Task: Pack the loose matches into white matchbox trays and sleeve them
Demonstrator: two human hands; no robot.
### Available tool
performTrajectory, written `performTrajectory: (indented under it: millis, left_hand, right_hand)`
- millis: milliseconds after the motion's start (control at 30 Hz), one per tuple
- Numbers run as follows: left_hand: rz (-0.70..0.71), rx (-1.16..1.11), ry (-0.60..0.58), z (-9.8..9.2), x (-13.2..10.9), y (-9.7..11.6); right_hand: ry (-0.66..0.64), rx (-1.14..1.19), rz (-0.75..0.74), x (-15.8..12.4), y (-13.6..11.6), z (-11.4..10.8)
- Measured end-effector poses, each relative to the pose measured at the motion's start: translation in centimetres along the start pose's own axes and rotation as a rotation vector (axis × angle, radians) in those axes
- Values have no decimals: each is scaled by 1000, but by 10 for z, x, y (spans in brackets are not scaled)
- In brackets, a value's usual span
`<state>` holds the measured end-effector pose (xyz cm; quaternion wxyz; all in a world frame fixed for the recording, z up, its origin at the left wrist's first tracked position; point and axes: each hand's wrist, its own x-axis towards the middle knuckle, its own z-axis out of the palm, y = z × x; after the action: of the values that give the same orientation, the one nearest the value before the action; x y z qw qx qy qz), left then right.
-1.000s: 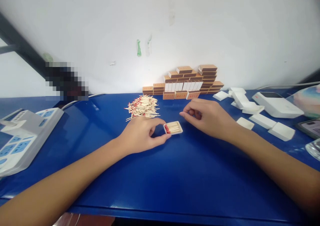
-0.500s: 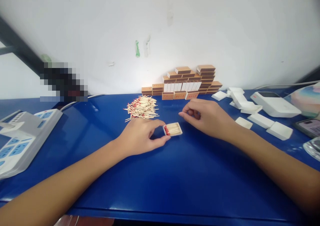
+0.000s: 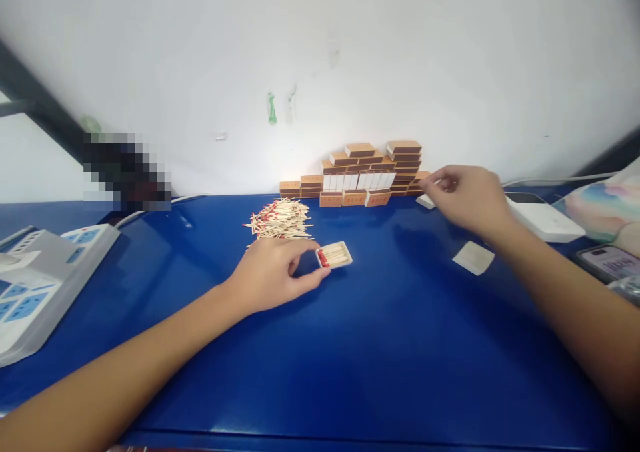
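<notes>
My left hand (image 3: 280, 272) pinches the left end of a small white matchbox tray (image 3: 349, 255) between thumb and forefinger. Matches (image 3: 334, 255) lie side by side in it, red heads toward the hand. Just beyond this hand is a heap of loose matches (image 3: 285, 219). Over at the right, my right hand (image 3: 463, 195) has curled fingers, with thumb and forefinger closed at the end of a brown matchbox (image 3: 421, 175) low in the stack. The fingertips partly cover that box.
Stacked matchboxes (image 3: 357, 162) stand against the wall. A white piece (image 3: 426, 201) and a pale square piece (image 3: 474, 257) lie near my right arm. Farther right are a white device (image 3: 543, 219) and a phone (image 3: 607, 262). A power strip (image 3: 75, 265) sits left.
My right hand has moved right and away from me, from beside the tray to the matchbox stack. It now covers most of the white pieces. My left hand still holds the tray.
</notes>
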<state>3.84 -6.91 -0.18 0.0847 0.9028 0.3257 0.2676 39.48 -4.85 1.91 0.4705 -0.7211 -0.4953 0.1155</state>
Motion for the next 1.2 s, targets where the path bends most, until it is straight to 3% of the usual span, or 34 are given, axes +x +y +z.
performTrajectory:
  millis: [133, 267, 367, 600, 900, 1033, 1100, 1200]
  left_hand:
    - [87, 9, 69, 6, -2, 4]
    - [101, 1, 152, 7, -1, 3]
    - [81, 9, 174, 5, 0, 0]
    - [43, 15, 222, 5, 0, -2]
    - [36, 16, 221, 4, 1, 1]
    - [36, 7, 225, 5, 1, 0]
    - [37, 5, 230, 5, 1, 0]
    - [31, 12, 232, 4, 2, -1]
  right_hand:
    - [9, 203, 198, 28, 14, -11]
    - [-56, 327, 309, 35, 16, -5]
    - [-92, 379, 364, 34, 15, 1]
    - [-31, 413, 403, 31, 16, -7]
    - [232, 361, 271, 18, -3, -18]
    - [335, 403, 103, 5, -20, -21]
    - [299, 454, -34, -6, -31, -17]
    - [120, 532, -118, -28, -46, -5]
